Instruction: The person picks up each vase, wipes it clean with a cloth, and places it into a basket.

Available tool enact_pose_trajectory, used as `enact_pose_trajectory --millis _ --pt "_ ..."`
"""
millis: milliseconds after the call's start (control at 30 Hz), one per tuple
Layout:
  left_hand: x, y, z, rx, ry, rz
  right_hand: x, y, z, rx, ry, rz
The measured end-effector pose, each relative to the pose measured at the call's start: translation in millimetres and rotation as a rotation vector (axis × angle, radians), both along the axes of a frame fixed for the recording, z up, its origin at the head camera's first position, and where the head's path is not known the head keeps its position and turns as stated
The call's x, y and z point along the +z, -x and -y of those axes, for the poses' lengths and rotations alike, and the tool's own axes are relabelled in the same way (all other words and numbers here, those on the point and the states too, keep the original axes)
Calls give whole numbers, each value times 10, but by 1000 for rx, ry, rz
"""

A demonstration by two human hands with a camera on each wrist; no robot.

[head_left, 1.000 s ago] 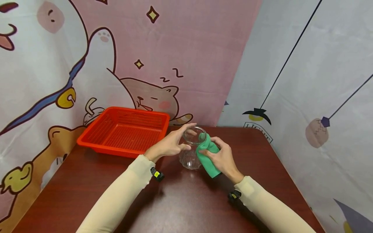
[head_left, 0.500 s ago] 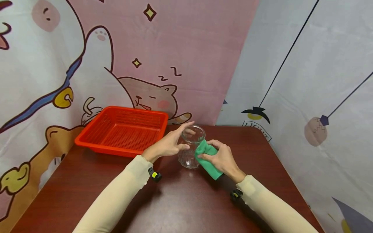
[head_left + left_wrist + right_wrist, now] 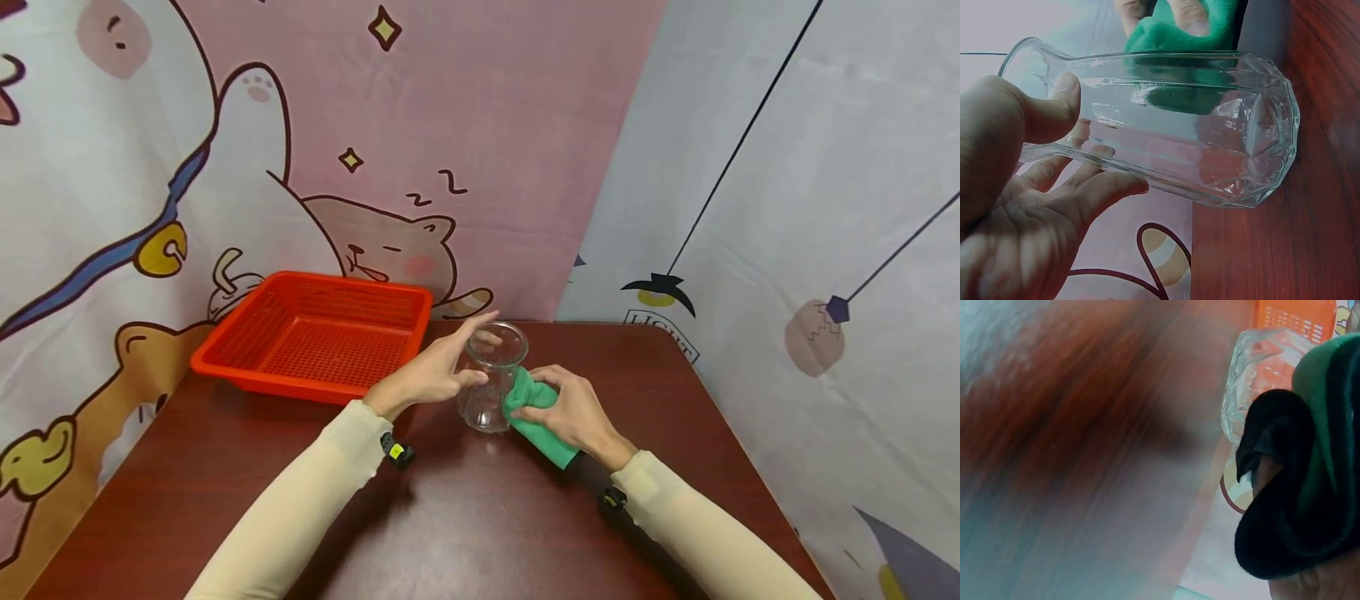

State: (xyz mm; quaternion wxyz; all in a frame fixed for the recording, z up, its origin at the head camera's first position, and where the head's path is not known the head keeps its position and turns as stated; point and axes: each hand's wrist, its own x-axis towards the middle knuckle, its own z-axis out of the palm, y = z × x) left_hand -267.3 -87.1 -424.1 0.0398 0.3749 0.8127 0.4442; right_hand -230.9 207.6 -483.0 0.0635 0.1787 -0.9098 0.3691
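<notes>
A clear glass vase (image 3: 480, 407) with a flared rim and a faceted base stands upright on the table. My left hand (image 3: 433, 368) holds it near the neck, thumb on one side and fingers behind. In the left wrist view the thumb (image 3: 1063, 103) lies across the neck of the vase (image 3: 1166, 128). My right hand (image 3: 579, 414) grips a bunched green cloth (image 3: 553, 446) against the vase's right side. Through the glass, the cloth (image 3: 1160, 36) shows at the far wall. Its dark edge (image 3: 1266, 550) hangs in folds in the right wrist view.
A red plastic basket (image 3: 258, 381) with a perforated bottom sits at the back left of the brown table (image 3: 480, 533). Behind the table hangs a cartoon-printed curtain (image 3: 510, 167); another printed stretch (image 3: 885, 400) borders the right side.
My right hand and the cloth have slid down the side of the vase from near its rim. The left hand keeps its hold, and the head view has shifted slightly.
</notes>
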Motion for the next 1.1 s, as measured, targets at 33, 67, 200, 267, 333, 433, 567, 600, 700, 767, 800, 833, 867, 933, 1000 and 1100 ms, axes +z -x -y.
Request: enact_pose_trajectory --millis 33,67,200,267,333,433,567,600,700,767,800,833,867,933,1000,1100 --pt "-1 -1 1 2 1 -1 -7 4 -6 4 -14 7" --pt "-2 -2 3 3 2 -1 -10 9 -9 6 -28 14" --pt "-18 -10 11 3 2 -4 -34 25 -27 15 -72 61" --pt "-25 -8 14 2 4 -8 -46 36 -35 26 -90 85" --pt "-31 -5 17 0 4 -13 -63 47 -40 37 -115 100" --pt "-34 7 20 -5 1 -20 -82 57 -32 44 -172 82" --pt "-32 25 22 -20 -2 -13 -98 48 -7 32 -233 55" --pt "-30 27 21 -27 -1 -7 -98 40 -4 27 -240 54" --pt "-12 26 32 -42 4 5 -91 31 19 18 -244 48" --pt "-3 21 37 -47 12 9 -90 25 27 12 -248 44" --pt "1 16 38 -48 15 11 -92 24 28 12 -248 41" --pt "3 11 40 -47 19 13 -97 24 31 14 -249 37" --pt "3 7 42 -47 18 16 -99 23 32 17 -250 36" --pt "1 -2 45 -38 22 14 -102 25 32 24 -249 36" --pt "-6 -6 43 -34 17 11 -96 26 30 34 -242 36" --pt "-16 -8 32 -27 17 8 -82 31 18 37 -235 40"
